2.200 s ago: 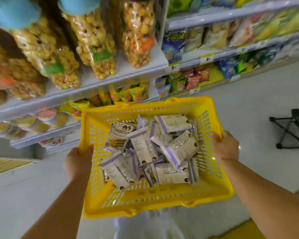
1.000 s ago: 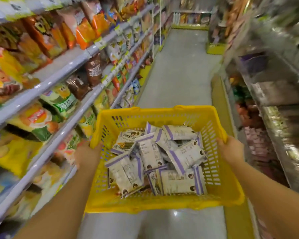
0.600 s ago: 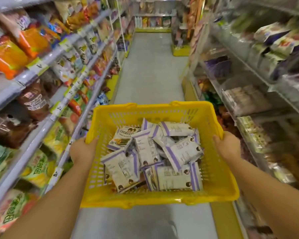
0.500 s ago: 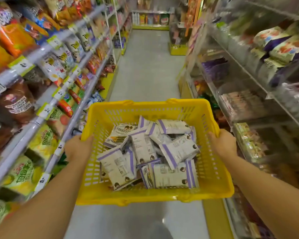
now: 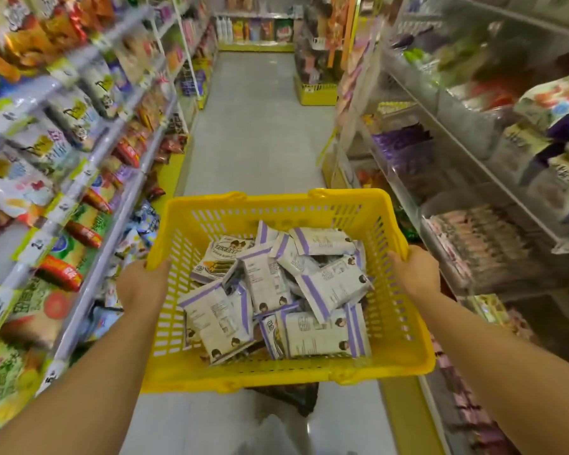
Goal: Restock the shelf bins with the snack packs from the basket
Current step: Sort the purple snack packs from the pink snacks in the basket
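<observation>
Yellow plastic basket (image 5: 404, 336), slotted on every wall, is carried level in a shop aisle by two hands. The left hand (image 5: 142, 287) is clenched over the basket's left rim and the right hand (image 5: 414, 274) grips the right rim. Inside lies a loose heap of white-and-purple snack packs (image 5: 276, 290); about a dozen show, overlapping one another, so an exact count cannot be made. One pack near the back left lies face up with a printed picture. Two runs of shelves flank the grey floor (image 5: 253, 133): the left shelves (image 5: 89, 198) hold bright bagged snacks, and the right shelves (image 5: 473, 165) carry clear bins of wrapped goods.
</observation>
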A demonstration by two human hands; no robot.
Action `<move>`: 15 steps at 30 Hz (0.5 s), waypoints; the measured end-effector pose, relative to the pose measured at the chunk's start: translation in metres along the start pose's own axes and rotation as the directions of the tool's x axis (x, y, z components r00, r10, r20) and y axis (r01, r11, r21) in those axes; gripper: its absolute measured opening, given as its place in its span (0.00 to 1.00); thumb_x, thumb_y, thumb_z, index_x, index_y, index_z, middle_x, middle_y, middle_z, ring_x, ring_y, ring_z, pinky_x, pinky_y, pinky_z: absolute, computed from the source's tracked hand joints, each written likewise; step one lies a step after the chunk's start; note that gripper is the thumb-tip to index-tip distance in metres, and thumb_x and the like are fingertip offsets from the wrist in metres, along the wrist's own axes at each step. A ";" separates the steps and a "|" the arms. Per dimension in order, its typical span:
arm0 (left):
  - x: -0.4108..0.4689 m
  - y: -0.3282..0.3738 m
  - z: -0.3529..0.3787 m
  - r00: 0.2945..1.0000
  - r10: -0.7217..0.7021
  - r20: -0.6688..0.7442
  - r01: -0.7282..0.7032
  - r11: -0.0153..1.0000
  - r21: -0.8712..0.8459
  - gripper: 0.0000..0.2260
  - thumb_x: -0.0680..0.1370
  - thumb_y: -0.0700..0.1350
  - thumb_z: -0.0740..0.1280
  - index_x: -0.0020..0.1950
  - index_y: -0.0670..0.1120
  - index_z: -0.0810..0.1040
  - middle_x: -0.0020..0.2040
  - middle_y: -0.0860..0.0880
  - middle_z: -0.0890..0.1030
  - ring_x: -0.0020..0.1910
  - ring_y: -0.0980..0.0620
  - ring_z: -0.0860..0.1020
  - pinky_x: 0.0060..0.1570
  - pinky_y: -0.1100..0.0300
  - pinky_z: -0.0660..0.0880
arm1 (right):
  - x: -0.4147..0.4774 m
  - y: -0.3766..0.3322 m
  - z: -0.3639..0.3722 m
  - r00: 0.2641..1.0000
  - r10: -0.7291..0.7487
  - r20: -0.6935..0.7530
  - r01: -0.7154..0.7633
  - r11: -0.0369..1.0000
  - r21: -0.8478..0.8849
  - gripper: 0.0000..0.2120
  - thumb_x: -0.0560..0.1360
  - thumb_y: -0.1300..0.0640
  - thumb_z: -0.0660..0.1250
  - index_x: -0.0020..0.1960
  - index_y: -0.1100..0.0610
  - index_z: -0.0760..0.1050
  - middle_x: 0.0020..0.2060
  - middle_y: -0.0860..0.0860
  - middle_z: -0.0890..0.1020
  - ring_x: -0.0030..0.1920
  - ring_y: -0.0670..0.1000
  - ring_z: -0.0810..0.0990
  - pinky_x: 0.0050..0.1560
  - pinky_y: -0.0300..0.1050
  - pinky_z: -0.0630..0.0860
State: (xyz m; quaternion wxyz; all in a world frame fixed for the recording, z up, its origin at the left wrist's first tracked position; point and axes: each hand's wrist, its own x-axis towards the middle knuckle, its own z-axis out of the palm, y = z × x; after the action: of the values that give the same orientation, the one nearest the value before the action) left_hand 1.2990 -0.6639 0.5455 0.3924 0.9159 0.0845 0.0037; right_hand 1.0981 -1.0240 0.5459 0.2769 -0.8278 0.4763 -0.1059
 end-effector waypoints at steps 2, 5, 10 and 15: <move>0.026 0.023 0.012 1.000 0.003 0.010 -0.003 1.000 0.004 0.19 0.78 0.51 0.68 0.52 0.33 0.79 0.35 0.41 0.76 0.35 0.42 0.72 0.37 0.51 0.65 | 0.024 -0.012 0.005 1.000 0.025 -0.016 -0.024 0.999 0.023 0.14 0.78 0.48 0.62 0.44 0.60 0.71 0.40 0.60 0.77 0.45 0.64 0.79 0.43 0.56 0.75; 0.060 0.053 0.030 0.999 0.026 0.041 -0.027 1.000 0.009 0.22 0.78 0.52 0.67 0.52 0.32 0.78 0.42 0.34 0.79 0.38 0.37 0.75 0.37 0.46 0.68 | 0.056 -0.026 0.010 0.998 0.039 -0.058 -0.038 0.999 0.016 0.14 0.78 0.49 0.62 0.44 0.60 0.70 0.43 0.62 0.79 0.47 0.64 0.78 0.42 0.51 0.70; 0.098 0.072 0.069 0.999 0.005 -0.049 -0.006 1.000 -0.006 0.17 0.78 0.50 0.67 0.35 0.41 0.70 0.27 0.46 0.66 0.26 0.50 0.63 0.26 0.56 0.55 | 0.120 -0.051 0.017 0.997 -0.021 -0.068 0.019 0.999 -0.027 0.15 0.79 0.51 0.62 0.50 0.64 0.73 0.47 0.64 0.80 0.49 0.65 0.78 0.42 0.49 0.66; 0.129 0.098 0.118 0.999 -0.018 -0.038 0.019 0.999 0.036 0.18 0.78 0.51 0.67 0.44 0.34 0.77 0.40 0.35 0.79 0.36 0.40 0.74 0.33 0.52 0.65 | 0.192 -0.055 0.032 1.000 -0.016 -0.022 0.015 0.999 -0.051 0.15 0.78 0.50 0.62 0.51 0.63 0.75 0.48 0.64 0.80 0.50 0.65 0.78 0.43 0.50 0.69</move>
State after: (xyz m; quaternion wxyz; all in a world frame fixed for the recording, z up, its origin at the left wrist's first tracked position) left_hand 1.4492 -0.7947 0.5264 0.3741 0.9218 0.1004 0.0158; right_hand 1.2527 -1.1535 0.5327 0.2497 -0.8369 0.4755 -0.1054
